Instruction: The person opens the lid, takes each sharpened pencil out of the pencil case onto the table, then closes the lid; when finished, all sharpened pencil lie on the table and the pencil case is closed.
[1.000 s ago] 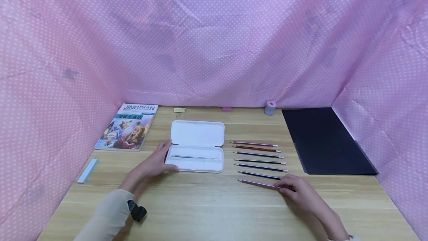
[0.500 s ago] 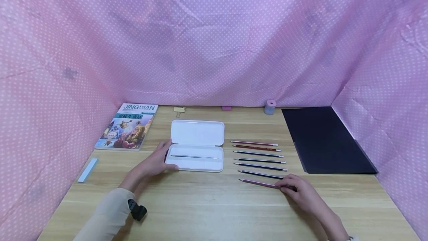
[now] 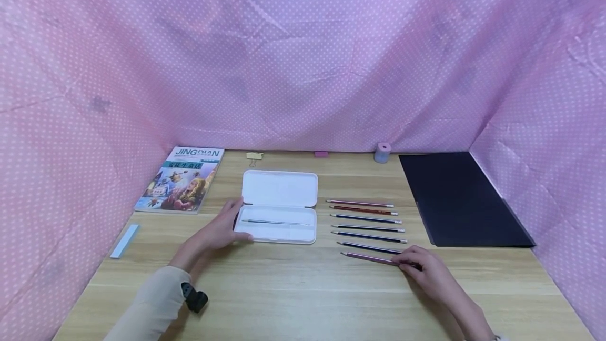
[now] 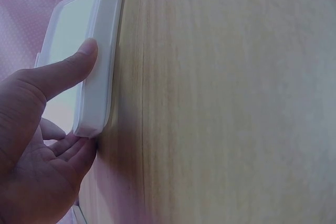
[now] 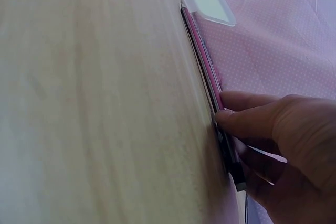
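Note:
An open white pencil case [image 3: 279, 233] lies on the table with its lid [image 3: 280, 188] folded back and one pencil [image 3: 274, 222] inside. My left hand [image 3: 220, 228] grips its left end, the thumb on the front wall and the fingers at the side, as the left wrist view shows. To the right of the case, several pencils [image 3: 366, 228] lie in a row, tips pointing left. At the front of that row my right hand [image 3: 428, 270] pinches the nearest pencil [image 3: 369, 258] between thumb and fingers; its rear end shows past the fingers in the right wrist view.
A magazine [image 3: 182, 180] and a pale blue strip [image 3: 125, 241] lie at the left. Along the back are a binder clip [image 3: 254, 156], a pink block [image 3: 321, 154] and a small pink-and-blue cylinder [image 3: 382, 152]. A black sheet [image 3: 466, 201] covers the right side. Pink cloth [image 3: 303, 57] hangs around the table.
My right hand has shifted slightly to the right with the pencil it pinches. The left hand and the pencil case have stayed in place.

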`<state>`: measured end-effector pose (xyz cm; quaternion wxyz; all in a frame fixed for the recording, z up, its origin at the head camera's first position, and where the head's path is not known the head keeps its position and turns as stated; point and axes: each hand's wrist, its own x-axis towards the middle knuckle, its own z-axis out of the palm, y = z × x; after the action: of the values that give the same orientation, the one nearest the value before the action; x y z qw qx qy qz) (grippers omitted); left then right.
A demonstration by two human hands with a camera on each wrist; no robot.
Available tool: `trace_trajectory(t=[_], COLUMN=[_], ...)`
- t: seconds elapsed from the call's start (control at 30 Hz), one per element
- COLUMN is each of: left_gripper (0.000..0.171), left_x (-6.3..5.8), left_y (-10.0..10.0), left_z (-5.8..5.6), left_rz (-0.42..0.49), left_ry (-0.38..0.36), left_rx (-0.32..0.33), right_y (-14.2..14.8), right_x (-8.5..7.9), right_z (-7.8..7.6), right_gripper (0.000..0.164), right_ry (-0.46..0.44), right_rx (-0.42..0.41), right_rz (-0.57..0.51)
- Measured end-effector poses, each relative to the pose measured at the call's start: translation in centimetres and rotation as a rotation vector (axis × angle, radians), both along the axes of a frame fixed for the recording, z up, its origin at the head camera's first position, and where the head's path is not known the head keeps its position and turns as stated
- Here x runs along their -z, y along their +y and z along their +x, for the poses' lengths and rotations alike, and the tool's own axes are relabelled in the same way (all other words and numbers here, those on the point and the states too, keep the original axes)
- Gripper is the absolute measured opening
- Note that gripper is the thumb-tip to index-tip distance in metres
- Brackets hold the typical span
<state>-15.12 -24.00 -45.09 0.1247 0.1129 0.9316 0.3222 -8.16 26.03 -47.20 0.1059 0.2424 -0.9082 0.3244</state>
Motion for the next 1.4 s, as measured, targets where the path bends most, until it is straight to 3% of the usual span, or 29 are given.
trace_trajectory(t=[0.47, 0.7, 0.87, 1.0, 1.17, 1.3, 1.4], left_gripper=[0.117, 0.117, 0.116, 0.116, 0.116, 0.116, 0.118], left_x=[0.1, 0.0, 0.0, 0.2, 0.1, 0.0, -0.1], left_y=[0.0, 0.0, 0.0, 0.0, 0.0, -0.1, 0.0], left_z=[0.0, 0.0, 0.0, 0.1, 0.0, 0.0, 0.0], left_rz=[-0.005, -0.006, -0.007, -0.008, -0.005, 0.005, 0.005], left_ry=[-0.001, -0.006, -0.007, 0.002, -0.004, 0.005, 0.015], left_rx=[0.000, -0.001, -0.005, -0.001, -0.001, 0.004, 0.013], right_y=[-0.1, -1.8, -5.0, -8.9, -13.9, -17.3, -19.4], right_x=[-0.2, -2.0, -4.1, -5.2, -5.3, -5.0, -4.4], right_z=[0.1, -0.9, -2.8, -4.6, -6.7, -8.1, -8.8], right_gripper=[0.032, 0.028, 0.021, 0.020, 0.021, 0.026, 0.028], right_ry=[0.008, 0.070, 0.002, -0.054, -0.126, -0.229, -0.258], right_rx=[0.030, 0.006, -0.022, -0.096, -0.222, -0.288, -0.322], right_rz=[0.025, 0.066, 0.107, 0.090, 0.042, -0.003, 0.004])
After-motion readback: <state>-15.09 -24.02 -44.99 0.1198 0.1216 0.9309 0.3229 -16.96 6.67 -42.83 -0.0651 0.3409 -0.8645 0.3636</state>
